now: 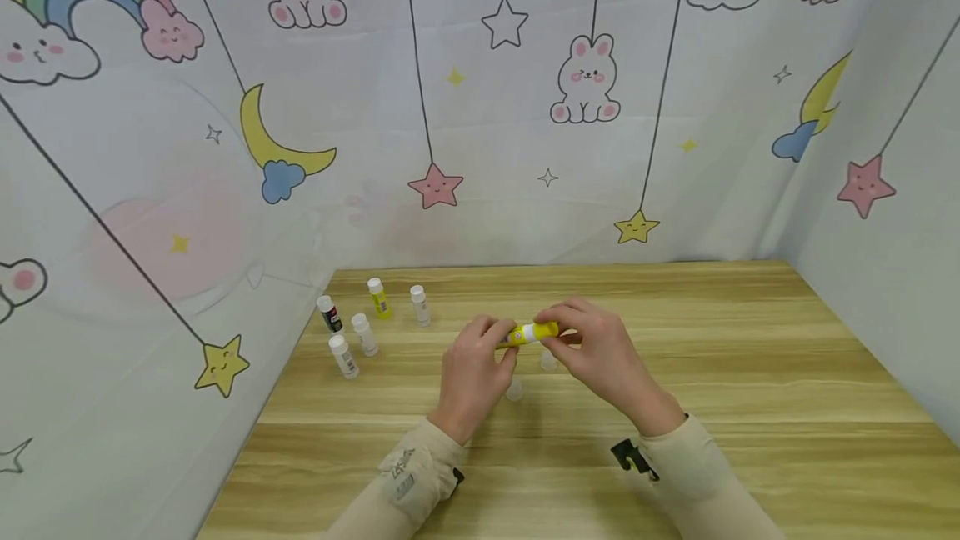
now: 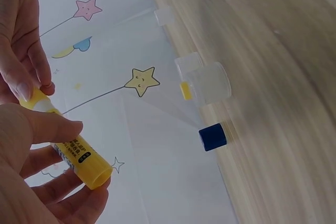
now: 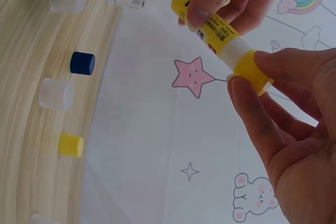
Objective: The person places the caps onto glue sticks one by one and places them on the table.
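Observation:
A yellow glue stick is held up level above the table, between both hands. My left hand grips its printed body, with thumb and fingers around it. At the other end, my right hand pinches the yellow cap between thumb and fingers. A white band shows between body and cap; whether the cap is still seated on it I cannot tell. The left wrist view shows the body's round yellow end pointing away from the right hand.
Several glue sticks stand at the table's back left: a black one, a yellow one and white ones. Below the hands are translucent caps, a dark blue cap and a yellow cap. A printed curtain hangs behind the wooden table.

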Motion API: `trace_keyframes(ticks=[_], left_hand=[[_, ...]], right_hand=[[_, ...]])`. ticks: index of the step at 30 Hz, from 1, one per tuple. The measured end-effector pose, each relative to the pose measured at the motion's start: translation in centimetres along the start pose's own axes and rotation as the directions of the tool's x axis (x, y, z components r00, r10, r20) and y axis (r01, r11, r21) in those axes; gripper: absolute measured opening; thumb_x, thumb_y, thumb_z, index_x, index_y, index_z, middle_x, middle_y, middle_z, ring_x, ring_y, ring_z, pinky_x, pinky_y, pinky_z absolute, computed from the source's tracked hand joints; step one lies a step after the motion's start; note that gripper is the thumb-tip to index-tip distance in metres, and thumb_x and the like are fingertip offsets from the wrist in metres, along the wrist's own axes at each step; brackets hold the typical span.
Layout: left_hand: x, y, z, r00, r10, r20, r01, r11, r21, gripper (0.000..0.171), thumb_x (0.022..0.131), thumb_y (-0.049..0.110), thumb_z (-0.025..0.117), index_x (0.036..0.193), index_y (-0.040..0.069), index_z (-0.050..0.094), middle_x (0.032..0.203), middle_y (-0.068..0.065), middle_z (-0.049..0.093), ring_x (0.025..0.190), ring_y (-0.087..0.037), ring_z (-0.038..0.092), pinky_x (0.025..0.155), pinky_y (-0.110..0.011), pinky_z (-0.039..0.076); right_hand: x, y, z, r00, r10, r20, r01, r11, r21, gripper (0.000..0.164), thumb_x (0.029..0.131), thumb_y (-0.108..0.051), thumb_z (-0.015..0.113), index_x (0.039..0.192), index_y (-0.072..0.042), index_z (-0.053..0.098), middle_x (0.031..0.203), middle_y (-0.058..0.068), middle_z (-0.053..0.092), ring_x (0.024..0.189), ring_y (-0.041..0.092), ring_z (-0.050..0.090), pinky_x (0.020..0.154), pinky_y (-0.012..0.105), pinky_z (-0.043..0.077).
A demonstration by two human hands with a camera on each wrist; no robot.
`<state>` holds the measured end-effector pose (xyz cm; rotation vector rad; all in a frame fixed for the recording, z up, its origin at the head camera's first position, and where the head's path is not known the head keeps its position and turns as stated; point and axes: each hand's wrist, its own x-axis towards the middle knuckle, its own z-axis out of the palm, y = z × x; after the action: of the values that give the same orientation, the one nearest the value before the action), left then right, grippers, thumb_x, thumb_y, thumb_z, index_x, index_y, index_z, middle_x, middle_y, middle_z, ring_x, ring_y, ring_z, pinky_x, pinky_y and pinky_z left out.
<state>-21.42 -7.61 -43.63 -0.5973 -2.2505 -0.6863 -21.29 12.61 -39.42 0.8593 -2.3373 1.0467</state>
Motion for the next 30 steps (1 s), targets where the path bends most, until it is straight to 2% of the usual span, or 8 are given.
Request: trace_keyframes(ticks=[30], left_hand=[[0.05, 0.26, -0.21, 1.0, 0.018, 0.015, -0.018, 1.0, 0.011, 0.027, 0.082, 0.008, 0.083, 0.106, 0.014, 0.073, 0.097, -0.001, 0.063, 0.082, -0.014, 0.064, 0.065, -0.029, 0.056]], right_hand=[[-0.03, 0.03, 0.32, 1.0, 0.011, 0.01, -0.012, 0.999, 0.032, 0.029, 0.083, -0.001, 0.081, 0.109, -0.012, 0.075, 0.105, -0.005, 0.067, 0.083, 0.008, 0.067, 0.067, 0.02, 0.056]])
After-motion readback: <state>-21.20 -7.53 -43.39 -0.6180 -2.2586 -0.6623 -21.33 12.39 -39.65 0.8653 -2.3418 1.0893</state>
